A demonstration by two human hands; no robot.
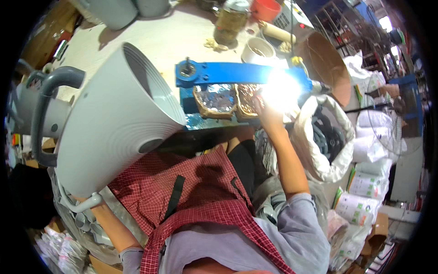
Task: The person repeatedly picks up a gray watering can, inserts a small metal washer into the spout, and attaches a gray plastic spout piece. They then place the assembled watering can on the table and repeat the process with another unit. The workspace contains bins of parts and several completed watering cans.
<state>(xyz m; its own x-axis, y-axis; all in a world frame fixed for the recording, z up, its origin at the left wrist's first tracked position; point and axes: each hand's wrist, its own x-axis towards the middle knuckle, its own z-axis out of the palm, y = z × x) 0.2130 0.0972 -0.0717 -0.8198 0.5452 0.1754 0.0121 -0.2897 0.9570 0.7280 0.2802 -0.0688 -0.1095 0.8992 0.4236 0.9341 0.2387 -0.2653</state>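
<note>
A large pale grey tapered bucket (107,114) is tilted on its side over my lap, its mouth facing the table. It has a dark grey curved handle (41,109) and a thin light grey bar (77,205) by its base. My left hand (82,199) holds it there, mostly hidden behind the bucket and bar. My right hand (268,107) reaches into a small box of copper-coloured metal pieces (246,97), fingers drawn together; glare and the blue arm hide what they pinch. Beside it sits a box of silvery metal pieces (216,99).
A blue machine arm (228,73) with a bright lamp (283,89) crosses above the boxes. Behind it stand a white cup (258,50), a jar (231,23) and a red container (266,9). A white sack of dark grey parts (326,137) stands right.
</note>
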